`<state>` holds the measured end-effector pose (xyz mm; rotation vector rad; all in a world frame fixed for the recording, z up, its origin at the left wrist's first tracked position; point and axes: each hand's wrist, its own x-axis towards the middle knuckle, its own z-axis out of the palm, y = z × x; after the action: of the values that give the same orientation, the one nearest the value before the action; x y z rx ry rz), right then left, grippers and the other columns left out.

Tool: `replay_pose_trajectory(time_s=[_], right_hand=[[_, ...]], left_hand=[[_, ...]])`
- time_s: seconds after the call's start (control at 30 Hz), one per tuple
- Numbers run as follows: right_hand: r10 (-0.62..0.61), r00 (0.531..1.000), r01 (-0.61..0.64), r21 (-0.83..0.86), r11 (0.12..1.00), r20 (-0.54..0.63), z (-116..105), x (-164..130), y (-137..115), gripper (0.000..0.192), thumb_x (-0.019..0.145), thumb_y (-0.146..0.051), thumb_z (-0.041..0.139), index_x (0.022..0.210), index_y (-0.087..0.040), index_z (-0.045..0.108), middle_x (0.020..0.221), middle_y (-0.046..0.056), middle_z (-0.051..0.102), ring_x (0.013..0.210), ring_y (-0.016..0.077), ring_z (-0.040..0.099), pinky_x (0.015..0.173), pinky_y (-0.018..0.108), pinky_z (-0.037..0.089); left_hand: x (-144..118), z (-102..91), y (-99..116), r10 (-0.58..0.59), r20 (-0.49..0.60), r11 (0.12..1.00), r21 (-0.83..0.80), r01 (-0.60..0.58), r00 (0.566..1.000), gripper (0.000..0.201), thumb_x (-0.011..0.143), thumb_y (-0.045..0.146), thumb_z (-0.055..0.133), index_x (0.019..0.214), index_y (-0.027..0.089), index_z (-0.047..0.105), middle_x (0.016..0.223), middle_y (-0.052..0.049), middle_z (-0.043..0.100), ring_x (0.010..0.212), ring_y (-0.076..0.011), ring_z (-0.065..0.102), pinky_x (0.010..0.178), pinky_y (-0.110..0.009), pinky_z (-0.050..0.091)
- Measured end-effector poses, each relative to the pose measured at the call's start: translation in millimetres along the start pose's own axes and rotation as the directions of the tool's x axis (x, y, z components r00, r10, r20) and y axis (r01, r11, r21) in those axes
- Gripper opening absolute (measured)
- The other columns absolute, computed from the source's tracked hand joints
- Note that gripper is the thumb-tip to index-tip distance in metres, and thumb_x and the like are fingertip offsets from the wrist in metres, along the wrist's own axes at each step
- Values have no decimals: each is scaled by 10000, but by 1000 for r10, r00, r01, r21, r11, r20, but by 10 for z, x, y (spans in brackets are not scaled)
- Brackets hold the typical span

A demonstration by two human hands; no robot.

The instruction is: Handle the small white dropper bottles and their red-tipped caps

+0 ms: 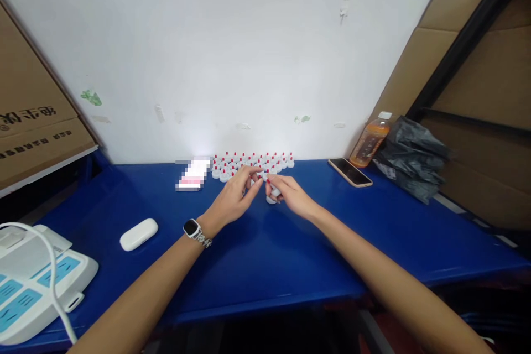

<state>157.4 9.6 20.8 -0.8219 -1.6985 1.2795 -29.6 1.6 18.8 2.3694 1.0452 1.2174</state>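
Note:
Several small white bottle caps with red tips [224, 176] stand upright in rows on the blue table, close to the wall. My left hand [236, 191] is at the front of these rows, thumb and index finger apart, with nothing clearly held between them. Its lower fingers curl inward. Just beside it, my right hand [288, 193] has its fingers closed round a white cap [276, 192], which they partly hide. Another white piece [271, 200] shows under the right fingers; whether it is held or rests on the table I cannot tell.
A blurred-out white and pink item [191, 174] lies left of the caps. Nearer me are a white earphone case [139, 234] and a power strip [62, 282] with a cable. To the right are a phone [350, 172], an orange drink bottle [370, 141] and a black plastic bag [410, 155].

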Motion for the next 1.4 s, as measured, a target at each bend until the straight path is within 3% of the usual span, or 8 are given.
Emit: replay_pose_trajectory(time_s=[0.23,0.43,0.57,0.73,0.83,1.0,1.23,1.4], right_hand=[[142,989,-147,274,950,38,203,-37,14,493,847,-674,534,741,-196,476,475,-94,345,395,51,234,403,204,166],[247,951,-308,492,814,186,261,-80,-25,419,906,-553,476,674,-217,383,397,-105,272,357,49,162,392,206,133],[267,949,-314,528,789,166,312,-95,-10,290,880,-459,506,755,-235,369,397,-121,287,354,56,147,385,192,139],[116,977,-55,312,948,-180,254,-69,13,133,839,-334,523,899,-251,439,446,-117,376,372,75,262,388,174,210],[30,937,44,204,978,-348,81,-6,19,110,854,-339,507,884,-242,462,460,-112,361,388,75,270,399,180,230],[-29,928,-4,-86,996,-372,-171,95,77,357,895,-521,504,819,-183,590,607,-38,472,472,81,379,448,214,301],[-134,951,29,-347,937,-280,-235,76,137,457,970,-543,392,920,-183,669,733,6,581,625,128,511,610,248,380],[-216,946,68,-506,860,-240,-259,75,108,459,1000,-501,359,988,-208,712,842,40,578,845,180,534,812,292,408]], left_hand=[[-37,59,41,118,153,978,155,-141,981,197,1022,344,367,1047,181,476,926,-50,579,782,-164,560,704,-310,469],[28,42,-52,302,181,848,397,-350,936,294,1034,338,291,906,172,496,876,-74,564,788,-191,534,705,-327,454],[22,87,-32,332,206,857,343,-385,921,303,1032,303,292,830,183,483,805,-55,553,758,-182,508,690,-315,427],[40,117,-12,41,-37,999,34,-39,998,377,1041,377,255,738,203,397,682,-2,471,630,-138,447,605,-282,383],[105,-12,-74,-177,-195,982,-93,162,965,401,1039,432,242,738,207,381,642,22,420,574,-124,403,548,-273,326],[279,-152,-248,-139,-66,988,63,143,988,279,1008,388,391,828,200,492,718,9,510,666,-142,474,634,-278,373],[598,76,-474,-39,150,945,327,-12,988,172,942,261,496,898,170,636,895,-71,587,882,-219,546,850,-376,445],[640,178,-548,-41,179,876,479,-50,983,192,936,253,507,994,157,663,947,-102,594,935,-262,540,864,-426,453]])
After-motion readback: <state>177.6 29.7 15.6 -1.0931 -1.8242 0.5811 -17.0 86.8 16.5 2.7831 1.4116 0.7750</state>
